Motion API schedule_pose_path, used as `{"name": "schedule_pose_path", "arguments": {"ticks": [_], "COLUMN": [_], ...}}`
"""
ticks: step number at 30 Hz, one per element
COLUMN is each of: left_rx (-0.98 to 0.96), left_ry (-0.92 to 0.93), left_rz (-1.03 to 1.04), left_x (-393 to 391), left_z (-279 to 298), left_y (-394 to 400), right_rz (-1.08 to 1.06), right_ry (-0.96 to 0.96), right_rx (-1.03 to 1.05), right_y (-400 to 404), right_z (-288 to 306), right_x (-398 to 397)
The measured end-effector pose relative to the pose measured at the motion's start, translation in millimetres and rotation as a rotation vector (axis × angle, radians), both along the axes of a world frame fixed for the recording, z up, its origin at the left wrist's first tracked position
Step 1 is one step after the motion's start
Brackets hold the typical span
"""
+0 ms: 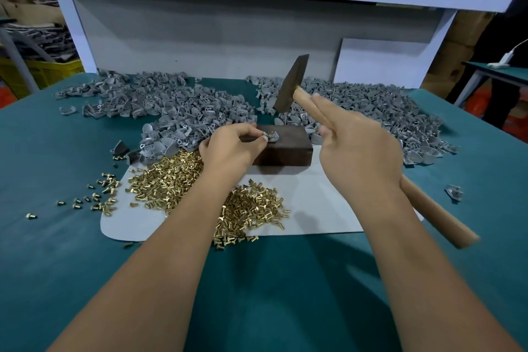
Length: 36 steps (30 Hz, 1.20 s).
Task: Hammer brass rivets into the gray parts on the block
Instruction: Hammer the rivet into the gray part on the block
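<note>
- Head view: left hand [232, 148] pinches a gray part [270, 136], brass rivet [272, 132] on top, on the dark block [281, 148].
- Right hand [360, 148] grips the hammer [291, 84], its head raised above the block's far right.
- Loose rivets [171, 177] lie near-left on the white sheet [314, 208].

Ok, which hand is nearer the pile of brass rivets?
Left. The left hand sits just above the brass rivets, pinching the gray part on the block. The right hand is farther right, gripping the hammer.

A teal table [57, 237] carries a white sheet [314, 208], with gray parts [177, 106] heaped behind the sheet.
</note>
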State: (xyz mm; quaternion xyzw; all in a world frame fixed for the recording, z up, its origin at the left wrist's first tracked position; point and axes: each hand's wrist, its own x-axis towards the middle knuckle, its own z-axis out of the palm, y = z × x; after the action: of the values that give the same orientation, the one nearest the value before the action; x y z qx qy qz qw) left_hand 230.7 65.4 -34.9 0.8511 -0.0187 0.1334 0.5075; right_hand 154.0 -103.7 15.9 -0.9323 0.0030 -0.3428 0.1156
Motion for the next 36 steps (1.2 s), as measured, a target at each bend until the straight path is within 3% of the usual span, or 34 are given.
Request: {"name": "schedule_pose_path", "arguments": {"ticks": [5,12,15,18,24,29,36], "left_rx": [-0.072,0.078,0.073,0.080,0.087,0.131,0.149], "left_ry": [-0.008,-0.041,-0.004,0.013,0.021,0.024,0.037], "left_rz": [-0.049,0.033,0.058,0.048,0.057,0.073,0.089], "left_x": [2,2,1,2,2,1,-1], "left_z": [-3,-2,0,-1,1,0,6], "left_y": [1,0,-1,0,-1,-1,-1], "right_rz": [0.024,0.007,0.023,0.000,-0.023,0.037,-0.034], "right_ry": [0.167,-0.090,0.124,0.143,-0.069,0.158,0.141], "right_rx": [-0.121,0.003,-0.142,-0.158,-0.040,-0.088,0.116], "right_y": [3,4,5,7,5,3,-8], "right_z": [-1,7,4,2,5,0,-7], "right_x": [0,-2,-1,0,1,4,12]}}
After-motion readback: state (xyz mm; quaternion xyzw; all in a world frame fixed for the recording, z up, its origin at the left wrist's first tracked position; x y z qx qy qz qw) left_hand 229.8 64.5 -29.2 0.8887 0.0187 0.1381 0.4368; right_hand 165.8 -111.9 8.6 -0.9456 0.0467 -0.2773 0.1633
